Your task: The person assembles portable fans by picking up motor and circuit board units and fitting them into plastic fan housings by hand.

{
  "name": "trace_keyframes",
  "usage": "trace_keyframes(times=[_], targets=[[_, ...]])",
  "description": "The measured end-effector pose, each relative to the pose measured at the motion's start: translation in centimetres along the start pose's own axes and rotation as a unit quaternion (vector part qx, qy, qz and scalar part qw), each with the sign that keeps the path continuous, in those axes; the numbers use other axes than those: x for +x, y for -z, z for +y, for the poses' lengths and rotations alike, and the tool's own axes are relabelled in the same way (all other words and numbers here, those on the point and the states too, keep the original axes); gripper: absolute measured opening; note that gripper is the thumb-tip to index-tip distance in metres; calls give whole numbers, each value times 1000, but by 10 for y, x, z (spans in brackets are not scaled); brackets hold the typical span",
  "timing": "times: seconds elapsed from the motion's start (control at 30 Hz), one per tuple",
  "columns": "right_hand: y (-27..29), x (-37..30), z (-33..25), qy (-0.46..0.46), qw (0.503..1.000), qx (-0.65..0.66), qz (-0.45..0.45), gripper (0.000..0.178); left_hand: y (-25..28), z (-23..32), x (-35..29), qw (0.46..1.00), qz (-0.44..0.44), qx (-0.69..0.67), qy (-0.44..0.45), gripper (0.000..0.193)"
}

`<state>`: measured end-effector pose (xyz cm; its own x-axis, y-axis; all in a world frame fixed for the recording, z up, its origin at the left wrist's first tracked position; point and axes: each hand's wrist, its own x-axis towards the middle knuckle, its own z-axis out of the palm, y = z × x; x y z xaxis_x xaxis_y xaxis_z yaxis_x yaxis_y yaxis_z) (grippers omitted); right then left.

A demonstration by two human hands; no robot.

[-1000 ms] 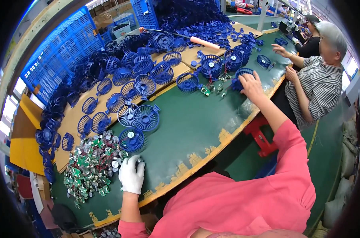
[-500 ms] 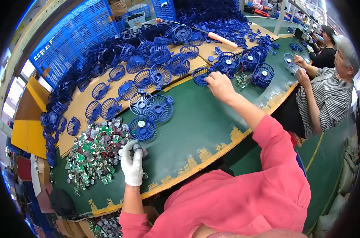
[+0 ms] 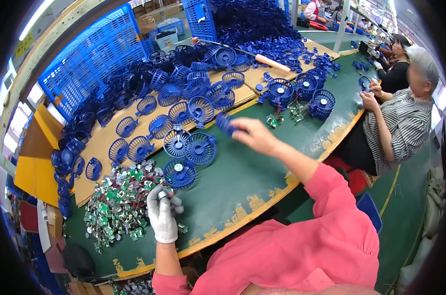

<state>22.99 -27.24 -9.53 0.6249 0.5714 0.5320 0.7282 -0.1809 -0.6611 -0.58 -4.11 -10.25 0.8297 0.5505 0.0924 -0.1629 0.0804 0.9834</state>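
My right hand [image 3: 255,135], bare, grips a blue plastic fan cage [image 3: 224,123] by its edge above the green bench; motion blurs the cage. My left hand [image 3: 163,219], in a white glove, is closed at the fingertips around a small silver-grey part [image 3: 162,195], perhaps a motor, mostly covered by the fingers. It hovers beside a heap of green circuit boards with wires and small metal motors [image 3: 122,204]. Just beyond that hand lies a blue fan cage with a pale round centre [image 3: 179,173]. Two more cages, one of them [image 3: 200,148], touch it.
Many blue cages [image 3: 170,93] cover the cardboard at the back, below a blue crate [image 3: 90,54]. Cages with motors [image 3: 280,92] stand at the right, circuit boards [image 3: 275,119] beside them. A pink-handled rod [image 3: 273,63] lies behind. A co-worker in a striped shirt [image 3: 400,120] sits farther right.
My right hand has lifted a fan cage off the bench at the right and carried it leftward. My left hand stays near the heap, its fingers turned slightly. The whole view has shifted a little.
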Motion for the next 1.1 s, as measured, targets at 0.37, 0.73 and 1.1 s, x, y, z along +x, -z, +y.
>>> trace_keyframes(times=[0.37,0.73,1.1], targets=[[-31,-66,-24,131,961,-55,-236,19,11,-8,-4,985,19,101,-141,26],[-43,-36,-57,56,988,46,-136,26,-25,25,-29,821,-155,462,-299,21],[-49,-73,-95,105,975,-137,-141,25,-36,8,-26,800,-231,504,-228,59]])
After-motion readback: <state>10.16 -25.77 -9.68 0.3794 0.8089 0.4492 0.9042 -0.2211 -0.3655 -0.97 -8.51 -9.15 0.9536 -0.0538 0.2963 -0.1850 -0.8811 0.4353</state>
